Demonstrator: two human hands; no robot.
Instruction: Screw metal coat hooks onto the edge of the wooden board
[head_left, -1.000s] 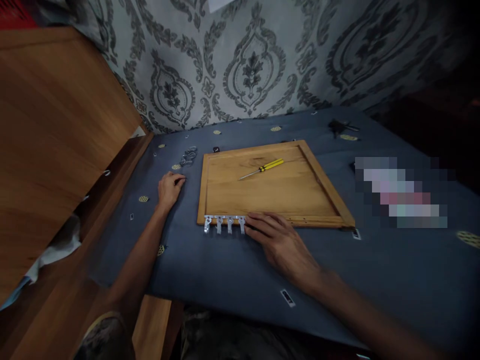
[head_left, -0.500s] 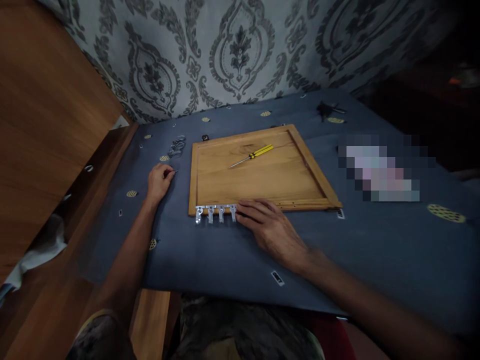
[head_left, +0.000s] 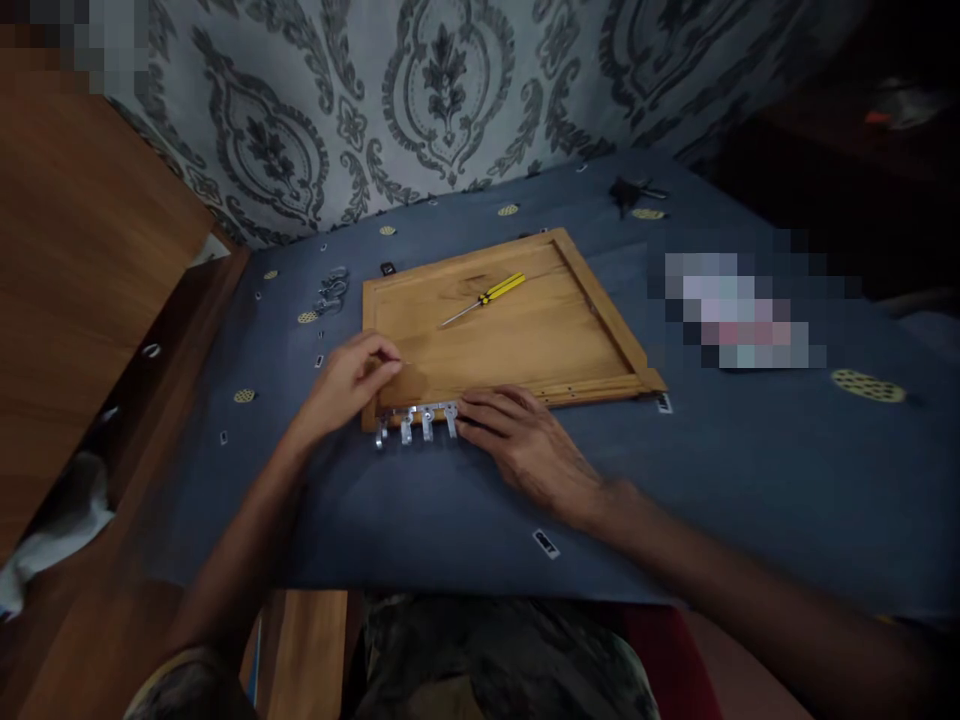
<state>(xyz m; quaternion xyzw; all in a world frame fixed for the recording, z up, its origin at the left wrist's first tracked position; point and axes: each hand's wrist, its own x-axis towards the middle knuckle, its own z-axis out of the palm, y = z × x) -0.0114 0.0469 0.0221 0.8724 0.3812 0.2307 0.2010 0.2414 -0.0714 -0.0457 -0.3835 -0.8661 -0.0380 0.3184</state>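
"Four metal hooks, and what else, biggest first?"

"A grey-and-white patterned drape (head_left: 450, 90) across the top of the frame, then the worktop (head_left: 750, 480) under a dark blue cloth with yellow pineapples. Brown wooden furniture (head_left: 82, 250) fills the left side; the room is dim."

"And on the cloth?"

"A framed, honey-coloured wooden board (head_left: 532, 340) lies flat at the centre. The right hand (head_left: 536, 455) has its fingers stretched over the near edge; its thumb is hidden, so I can't tell whether it grips. The left hand (head_left: 349, 385) is over the board's left part, thumb and forefinger nearly meeting. Whether anything small is between them, I can't tell."

"The hooks themselves?"

"They're on a silver metal strip (head_left: 428, 424) along the left part of the near edge, hooks pointing towards the bottom of the frame, its right end at the right hand's fingers."

"How far along does it look?"

"The strip is in place, I'd judge, but whether it's fastened doesn't show. The yellow-and-black-handled screwdriver (head_left: 502, 289) lies on the board, out of both hands. A tangle of shiny metal pieces (head_left: 332, 290) sits left of the board, and small dark holes (head_left: 568, 393) dot the near edge, right of the hand."
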